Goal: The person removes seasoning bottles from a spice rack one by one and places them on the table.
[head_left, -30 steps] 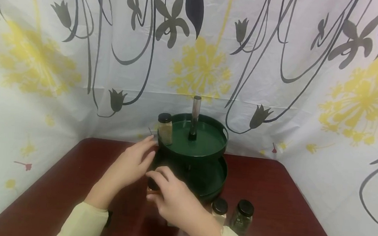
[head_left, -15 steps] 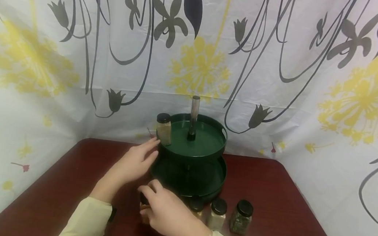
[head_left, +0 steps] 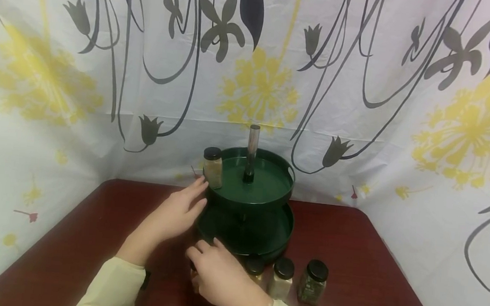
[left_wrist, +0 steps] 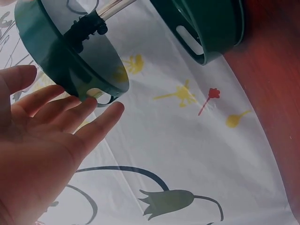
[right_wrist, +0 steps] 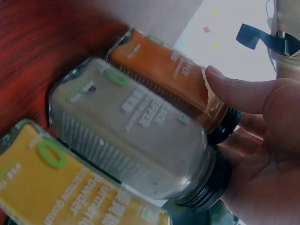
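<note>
My left hand (head_left: 174,214) has its fingers loosely extended, with the fingertips at the left rim of the two-tier green turntable rack (head_left: 268,185). In the left wrist view the palm lies open beside the tray's handle slot. A spice jar of tan powder (head_left: 213,172) stands on the upper tier, just above those fingertips. In front of the rack, my right hand (head_left: 225,277) holds an orange spice jar (right_wrist: 161,70) near its black cap, thumb against the side. Beside it, in the right wrist view, are a greyish pepper jar (right_wrist: 126,126) and a yellow turmeric jar (right_wrist: 70,176).
To the right of my right hand stand a partly covered yellow jar (head_left: 256,270), a pale jar (head_left: 281,281) and a green herb jar (head_left: 312,285). They sit on the dark red table (head_left: 361,265). A patterned curtain (head_left: 342,107) encloses the back and sides.
My right hand moved toward the front left with the orange jar, uncovering the yellow jar, then shifted slightly right. The left hand has stayed almost still at the rack's rim.
</note>
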`<act>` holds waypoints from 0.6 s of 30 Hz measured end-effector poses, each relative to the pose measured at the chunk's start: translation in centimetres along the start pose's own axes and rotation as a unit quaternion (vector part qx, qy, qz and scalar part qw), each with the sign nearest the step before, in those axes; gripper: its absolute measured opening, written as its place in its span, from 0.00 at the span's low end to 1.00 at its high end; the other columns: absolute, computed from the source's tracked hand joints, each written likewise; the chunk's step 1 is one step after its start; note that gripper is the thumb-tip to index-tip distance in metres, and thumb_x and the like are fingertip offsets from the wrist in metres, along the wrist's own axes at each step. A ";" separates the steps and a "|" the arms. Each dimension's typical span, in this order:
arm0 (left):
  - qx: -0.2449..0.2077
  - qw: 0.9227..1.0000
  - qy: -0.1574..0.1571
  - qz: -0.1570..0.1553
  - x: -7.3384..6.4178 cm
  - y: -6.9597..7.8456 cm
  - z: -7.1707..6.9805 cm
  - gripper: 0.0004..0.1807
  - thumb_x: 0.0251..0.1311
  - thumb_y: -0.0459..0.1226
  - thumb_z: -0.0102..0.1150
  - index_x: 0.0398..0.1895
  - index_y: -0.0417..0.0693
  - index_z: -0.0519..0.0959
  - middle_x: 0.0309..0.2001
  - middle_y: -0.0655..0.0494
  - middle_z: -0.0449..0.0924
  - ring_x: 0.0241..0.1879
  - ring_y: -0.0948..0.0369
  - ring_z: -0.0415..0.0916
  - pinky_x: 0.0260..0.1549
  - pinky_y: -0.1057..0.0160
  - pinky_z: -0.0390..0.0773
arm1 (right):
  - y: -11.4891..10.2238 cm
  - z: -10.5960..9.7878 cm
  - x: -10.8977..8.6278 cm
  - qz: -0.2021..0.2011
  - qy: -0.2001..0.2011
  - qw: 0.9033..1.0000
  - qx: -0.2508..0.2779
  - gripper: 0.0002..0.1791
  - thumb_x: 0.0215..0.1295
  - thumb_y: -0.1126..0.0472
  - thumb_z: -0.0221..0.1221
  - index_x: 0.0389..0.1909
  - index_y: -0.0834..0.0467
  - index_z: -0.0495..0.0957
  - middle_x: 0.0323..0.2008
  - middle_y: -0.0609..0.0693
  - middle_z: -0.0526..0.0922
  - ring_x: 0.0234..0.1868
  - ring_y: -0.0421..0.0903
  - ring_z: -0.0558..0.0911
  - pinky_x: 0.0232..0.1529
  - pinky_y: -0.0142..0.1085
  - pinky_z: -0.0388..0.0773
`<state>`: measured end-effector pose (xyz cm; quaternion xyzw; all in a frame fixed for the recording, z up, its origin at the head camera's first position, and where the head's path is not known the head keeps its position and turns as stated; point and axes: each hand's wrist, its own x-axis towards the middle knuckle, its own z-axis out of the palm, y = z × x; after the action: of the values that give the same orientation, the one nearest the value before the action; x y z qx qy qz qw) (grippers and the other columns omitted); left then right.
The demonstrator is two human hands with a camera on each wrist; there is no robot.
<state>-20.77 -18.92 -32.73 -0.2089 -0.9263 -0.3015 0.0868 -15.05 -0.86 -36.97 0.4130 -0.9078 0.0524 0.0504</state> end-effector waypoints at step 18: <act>0.024 0.999 -0.004 -0.023 -0.1 0.6 0.2 0.32 0.85 0.50 0.43 0.84 0.44 0.61 0.86 0.45 0.54 0.82 0.40 0.59 0.77 0.32 0.64 | -0.6 0.4 0.0 0.027 0.004 0.997 -0.069 0.25 0.63 0.51 0.75 0.59 0.47 0.81 0.50 0.45 0.85 0.52 0.41 0.86 0.70 0.57 0.79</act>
<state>-20.46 -18.38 -32.59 -0.1861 -0.9381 -0.2804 0.0814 -14.59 -1.34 -37.36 0.3835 -0.9200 -0.0070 0.0806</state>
